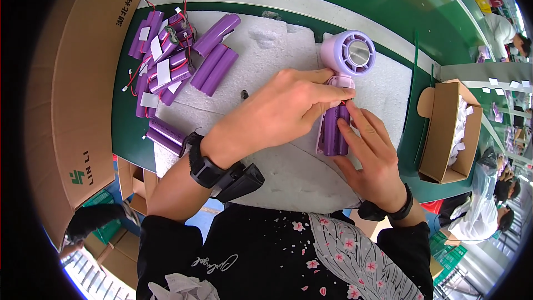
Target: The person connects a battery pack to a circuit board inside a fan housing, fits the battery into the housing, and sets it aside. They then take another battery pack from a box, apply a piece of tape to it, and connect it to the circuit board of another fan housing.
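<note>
A lilac handheld fan [363, 53] lies on white foam padding [266, 178], its round head away from me. Its handle is uncovered, and a purple two-cell battery pack [333, 128] sits in it. My left hand [277, 108] reaches across from the left. Its fingertips pinch by the fan's neck, where a short red wire [342, 101] shows; the fingers partly hide what they grip. My right hand [372, 150] holds the battery pack and handle from the right, fingers on the cells and thumb near the lower end.
Several purple battery packs [216, 69] with red wires and white labels lie in a pile at the left. A tall cardboard box [72, 94] stands beyond them. On the right is an open carton [430, 158] with white pieces inside. Other people work farther right.
</note>
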`<state>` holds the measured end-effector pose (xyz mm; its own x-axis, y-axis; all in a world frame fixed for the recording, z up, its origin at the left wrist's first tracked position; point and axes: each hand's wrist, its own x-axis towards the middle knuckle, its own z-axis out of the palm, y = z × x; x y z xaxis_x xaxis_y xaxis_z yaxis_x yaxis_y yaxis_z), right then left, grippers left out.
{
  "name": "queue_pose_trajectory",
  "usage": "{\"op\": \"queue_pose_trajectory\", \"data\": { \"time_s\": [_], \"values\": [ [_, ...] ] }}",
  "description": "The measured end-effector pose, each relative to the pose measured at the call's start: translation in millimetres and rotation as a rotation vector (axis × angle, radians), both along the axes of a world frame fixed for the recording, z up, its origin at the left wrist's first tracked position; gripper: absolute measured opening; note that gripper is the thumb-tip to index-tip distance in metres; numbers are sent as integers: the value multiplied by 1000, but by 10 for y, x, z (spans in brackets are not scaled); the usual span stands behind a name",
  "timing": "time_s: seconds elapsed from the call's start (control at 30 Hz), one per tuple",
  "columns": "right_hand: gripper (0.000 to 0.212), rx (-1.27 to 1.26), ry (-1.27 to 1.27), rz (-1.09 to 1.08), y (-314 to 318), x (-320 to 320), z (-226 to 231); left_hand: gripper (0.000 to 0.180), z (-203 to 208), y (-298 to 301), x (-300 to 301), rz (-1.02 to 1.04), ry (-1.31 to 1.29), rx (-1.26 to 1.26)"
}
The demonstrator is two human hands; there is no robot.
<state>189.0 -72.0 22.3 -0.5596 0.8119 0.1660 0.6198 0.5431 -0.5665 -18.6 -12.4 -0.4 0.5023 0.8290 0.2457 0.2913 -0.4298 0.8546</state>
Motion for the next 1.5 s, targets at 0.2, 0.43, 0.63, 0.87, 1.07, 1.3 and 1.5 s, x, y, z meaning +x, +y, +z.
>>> {"op": "queue_pose_trajectory", "data": {
  "time_s": [0.2, 0.43, 0.63, 0.87, 1.07, 1.3, 1.5],
  "values": [
    [55, 0, 98, -41, 23, -5, -84, 29, -9, 18, 4, -4, -18, -12],
    [54, -102, 114, -184, -11, -57, -16, 33, -21, 35, -19, -32, 10, -39],
    [53, -336, 98, -208, 77, -47, -45, 47, 113, 59, -52, -79, 61, -290],
    [55, -345, 128, -118, 189, -18, -42, 58, -7, 3, -43, -36, -24, -326],
    [38, -111, 290, -211, 204, 8, -237, 59, 54, -18, 11, -61, -20, -305],
    [20, -50, 269, -185, 200, 23, -202, 59, 47, -52, 26, -74, 19, -274],
    [36, 139, -62, -1, 170, 61, 11, 57, 34, -35, 29, -106, -3, -292]
  ]
}}
